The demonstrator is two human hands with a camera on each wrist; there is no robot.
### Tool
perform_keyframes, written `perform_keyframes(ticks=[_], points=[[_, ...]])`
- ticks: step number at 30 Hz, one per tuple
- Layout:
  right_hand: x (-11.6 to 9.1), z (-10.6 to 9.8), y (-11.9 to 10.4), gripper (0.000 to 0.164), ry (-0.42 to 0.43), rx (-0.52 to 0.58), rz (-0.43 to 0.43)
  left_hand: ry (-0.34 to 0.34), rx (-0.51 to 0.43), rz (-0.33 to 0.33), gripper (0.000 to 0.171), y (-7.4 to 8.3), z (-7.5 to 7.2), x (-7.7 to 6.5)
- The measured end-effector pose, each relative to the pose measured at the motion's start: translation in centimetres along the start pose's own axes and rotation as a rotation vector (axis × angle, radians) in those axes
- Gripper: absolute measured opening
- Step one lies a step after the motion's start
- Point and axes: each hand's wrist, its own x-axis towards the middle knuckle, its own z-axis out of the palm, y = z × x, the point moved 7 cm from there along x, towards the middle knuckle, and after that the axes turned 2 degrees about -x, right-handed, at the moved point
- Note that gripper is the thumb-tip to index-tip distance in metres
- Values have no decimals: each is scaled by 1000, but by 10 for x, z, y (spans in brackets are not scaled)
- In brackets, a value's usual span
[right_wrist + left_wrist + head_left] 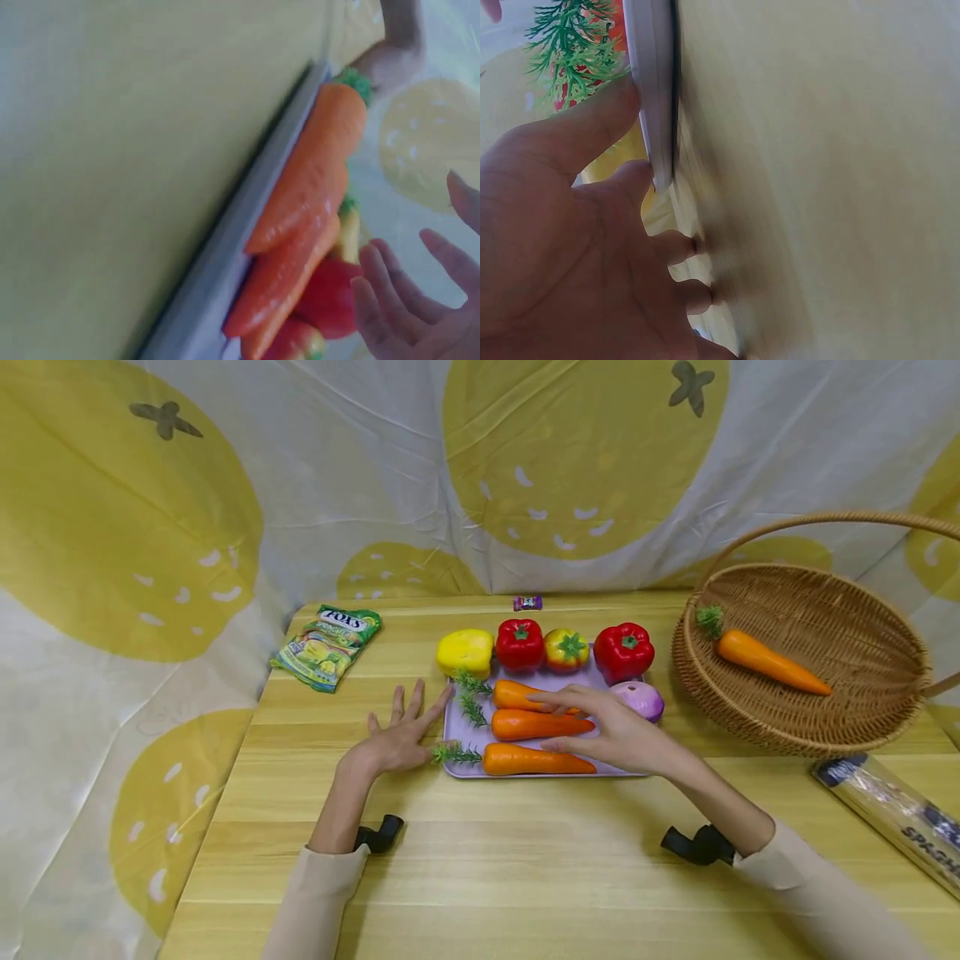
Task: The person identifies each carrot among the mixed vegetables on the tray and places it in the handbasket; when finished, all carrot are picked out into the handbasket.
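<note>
A lilac tray (626, 771) holds three carrots (536, 759) side by side, green tops to the left. My left hand (397, 742) has its fingers spread beside the tray's left end, with thumb and index finger right at the rim (656, 97) in the left wrist view. Over the carrots' pointed ends is my right hand (611, 727), fingers apart and loosely bent, gripping nothing. In the right wrist view, that hand (427, 300) is apart from the carrots (311, 172). Behind them lie two red bell peppers (520, 646), a yellow vegetable (465, 653), a red-yellow tomato (566, 650) and a purple vegetable (639, 700).
Right of the tray, a tall-handled wicker basket (795, 727) holds another carrot (772, 663). A spaghetti pack (892, 810) lies in front of it. A green Fox's candy bag (330, 647) is at the back left; a small purple wrapped sweet (527, 602) lies by the patterned cloth (390, 460).
</note>
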Motion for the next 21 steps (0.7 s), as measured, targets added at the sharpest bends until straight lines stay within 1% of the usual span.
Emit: perform_keyframes(ticks=[4, 6, 10, 13, 19, 21], points=[[6, 18, 1, 55, -27, 38, -13, -3, 6, -7, 87, -2, 1, 2], [9, 25, 2, 51, -39, 64, -13, -4, 6, -9, 86, -2, 2, 3], [12, 36, 4, 47, -57, 61, -4, -2, 6, -8, 84, -1, 1, 2], [13, 42, 2, 46, -70, 29, 6, -5, 10, -8, 84, -2, 1, 3], [14, 48, 1, 47, -66, 42, 45, -7, 17, -11, 84, -4, 2, 4], [14, 50, 2, 46, -56, 31, 41, -6, 16, -13, 84, -3, 2, 3]])
